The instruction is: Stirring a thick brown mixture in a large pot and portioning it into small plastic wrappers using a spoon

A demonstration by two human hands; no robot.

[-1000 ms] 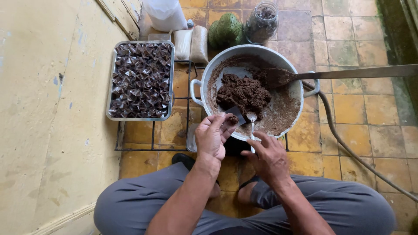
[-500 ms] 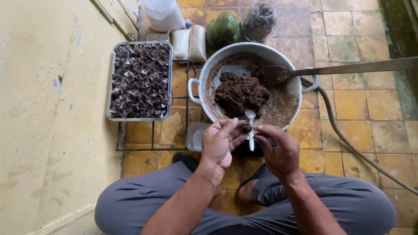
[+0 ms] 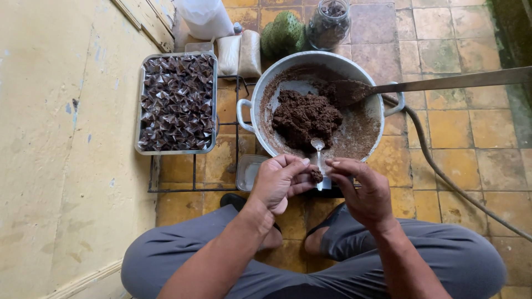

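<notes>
Far out to the left of my fingers, up against the yellow wall, sits a metal tray (image 3: 138, 105) packed with small dark folded wrappers (image 3: 176, 99), glossy and pointed. It rests on a black wire rack (image 3: 194, 176) over orange floor tiles. Nearer, just left of my left hand (image 3: 279, 181), lies a small clear container (image 3: 247, 171).

My left hand is curled, thumb and fingertips (image 3: 302, 164) pinched on a small lump of brown paste (image 3: 316, 175). The lump is dark, grainy and roughly round, and sits between my 2 hands just below the pan's rim. My right hand (image 3: 363, 191) meets it from the other side, fingers bent and closed around the handle of a small metal spoon (image 3: 318, 148), whose bowl points up over the rim.

Beyond my fingers stands a big metal pan (image 3: 366, 133) holding a mound of the same brown paste (image 3: 306, 115), its walls smeared. A long wooden spatula (image 3: 421, 86) lies in it, handle running off right. A hose (image 3: 443, 174) curves across the tiles to the right of my right hand.
</notes>
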